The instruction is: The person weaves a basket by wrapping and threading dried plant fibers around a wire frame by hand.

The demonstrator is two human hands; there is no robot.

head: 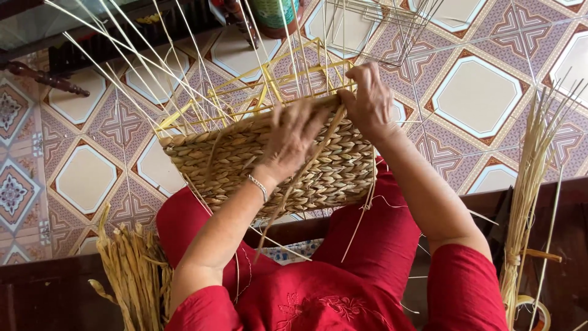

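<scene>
Straw-coloured plaits of dried fibre climb a half-woven basket (269,162) resting on the lap of a person in red, its yellow wire frame (269,79) and pale upright stakes (153,67) rising away from the body toward the patterned tiled floor (478,98). The left hand (293,140) lies spread on the woven wall, fingers apart and pressing rather than clamped. The right hand (369,101) curls over the top rim, closed on a loose weaving strand (300,178) that runs slantwise down from the rim, under the left hand, toward the knees. Both hands sit at the working edge, the right one nearer the strand's upper end. Bundles of dried fibre (131,276) stand at the person's left, and a sheaf of reeds (527,184) at the right.
</scene>
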